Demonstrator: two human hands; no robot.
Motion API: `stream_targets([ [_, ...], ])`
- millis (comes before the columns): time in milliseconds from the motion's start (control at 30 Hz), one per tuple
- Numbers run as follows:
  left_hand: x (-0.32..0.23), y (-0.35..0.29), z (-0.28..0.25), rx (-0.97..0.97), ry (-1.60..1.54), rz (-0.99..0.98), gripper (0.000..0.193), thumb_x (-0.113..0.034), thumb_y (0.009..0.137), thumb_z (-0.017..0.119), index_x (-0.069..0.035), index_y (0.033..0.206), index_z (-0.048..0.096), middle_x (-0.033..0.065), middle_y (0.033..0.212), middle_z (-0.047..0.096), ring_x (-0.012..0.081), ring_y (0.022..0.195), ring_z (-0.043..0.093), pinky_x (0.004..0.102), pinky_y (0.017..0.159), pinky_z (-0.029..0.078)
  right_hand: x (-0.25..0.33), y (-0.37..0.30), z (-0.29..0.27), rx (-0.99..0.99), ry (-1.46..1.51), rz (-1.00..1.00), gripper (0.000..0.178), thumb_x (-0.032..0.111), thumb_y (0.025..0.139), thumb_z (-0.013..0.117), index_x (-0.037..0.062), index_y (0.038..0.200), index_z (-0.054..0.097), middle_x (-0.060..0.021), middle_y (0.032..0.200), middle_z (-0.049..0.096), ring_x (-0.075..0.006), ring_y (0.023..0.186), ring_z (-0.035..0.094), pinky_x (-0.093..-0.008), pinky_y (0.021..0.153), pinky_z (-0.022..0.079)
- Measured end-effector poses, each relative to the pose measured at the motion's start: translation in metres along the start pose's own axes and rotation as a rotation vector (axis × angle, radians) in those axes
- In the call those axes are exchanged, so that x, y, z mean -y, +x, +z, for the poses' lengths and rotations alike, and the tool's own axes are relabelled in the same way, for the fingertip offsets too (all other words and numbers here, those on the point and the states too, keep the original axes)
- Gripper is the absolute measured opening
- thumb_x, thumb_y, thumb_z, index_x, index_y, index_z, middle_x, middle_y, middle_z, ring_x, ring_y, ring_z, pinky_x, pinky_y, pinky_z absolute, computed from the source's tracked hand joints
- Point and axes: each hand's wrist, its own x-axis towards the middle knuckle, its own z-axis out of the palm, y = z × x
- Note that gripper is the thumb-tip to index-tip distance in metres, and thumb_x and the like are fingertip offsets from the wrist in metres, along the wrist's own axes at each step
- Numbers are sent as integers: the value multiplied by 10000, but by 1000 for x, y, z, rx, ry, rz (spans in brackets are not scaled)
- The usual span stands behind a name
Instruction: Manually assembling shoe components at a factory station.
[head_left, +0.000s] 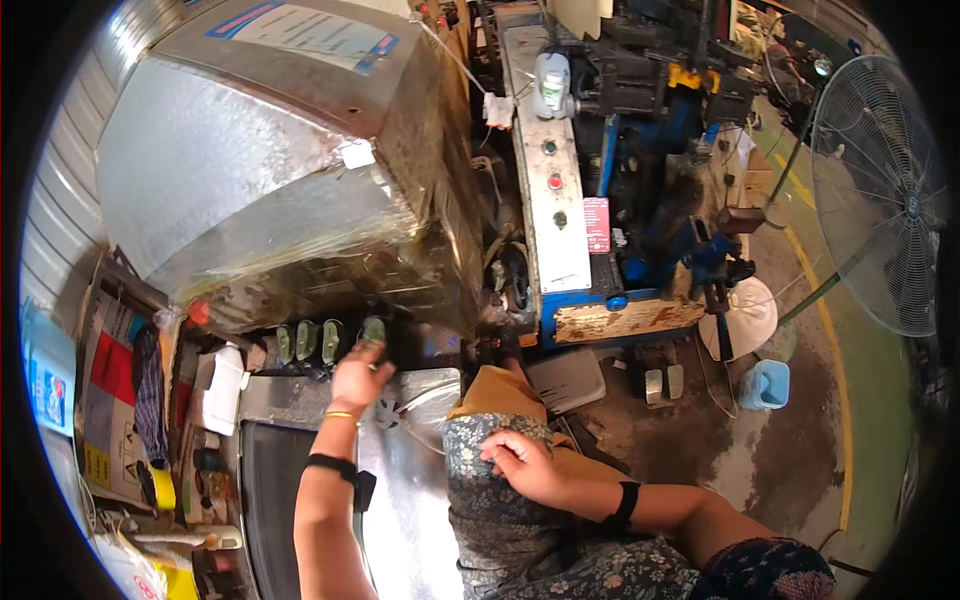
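Observation:
My left hand [360, 380] reaches over the far end of a metal work surface [420, 480]. Its fingertips are at the near end of a green oval piece [374, 328], and the thumb stands apart from the fingers. Whether the fingertips touch the piece is hard to tell. Left of it, several similar green pieces [330, 342] lie side by side in a row. My right hand [525, 465] is above my lap, over the flowered apron [485, 510]. Its fingers are loosely curled, with nothing visible in them.
A big sheet-metal housing [240, 170] rises beyond the row. A dark belt-like strip [285, 500] runs along the left. Ahead on the right stands a blue machine with a button panel [555, 210]. Foot pedals [663, 384], a blue bucket [765, 385] and a large fan [880, 195] are farther right.

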Motion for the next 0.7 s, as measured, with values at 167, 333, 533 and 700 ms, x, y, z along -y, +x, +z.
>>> stream_targets([
  [167, -13, 38, 48, 15, 3, -503, 690, -306, 814, 730, -281, 1427, 413, 251, 1415, 442, 412, 1187, 545, 441, 980, 473, 1, -1, 2, -27, -118, -113, 132, 70, 976, 512, 18, 1040, 615, -67, 966, 660, -128, 813, 632, -265, 704, 526],
  [333, 10, 10, 43, -125, -302, -618, 574, -270, 827, 706, -58, 1326, 517, 252, 1168, 632, 400, 1098, 604, 432, 920, 491, 3, -8, -1, 8, -182, -110, 126, 69, 971, 512, 17, 1019, 615, -77, 934, 655, -162, 789, 632, -281, 726, 513],
  [533, -45, -137, 59, -273, -839, -451, 277, -88, 926, 640, 62, 1158, 619, 123, 1125, 672, 166, 1062, 611, 299, 917, 482, -4, -11, 4, -63, -235, -316, 88, 29, 946, 539, 13, 992, 612, -105, 923, 652, -212, 858, 655, -292, 768, 514],
  [700, -190, -239, 18, -373, -1012, -591, 183, -105, 985, 553, 13, 1105, 626, 74, 1098, 644, 151, 1039, 571, 303, 953, 448, 22, -26, 15, 126, -625, -706, 116, 2, 823, 603, 71, 915, 615, -48, 912, 634, -225, 836, 634, -334, 725, 512],
])
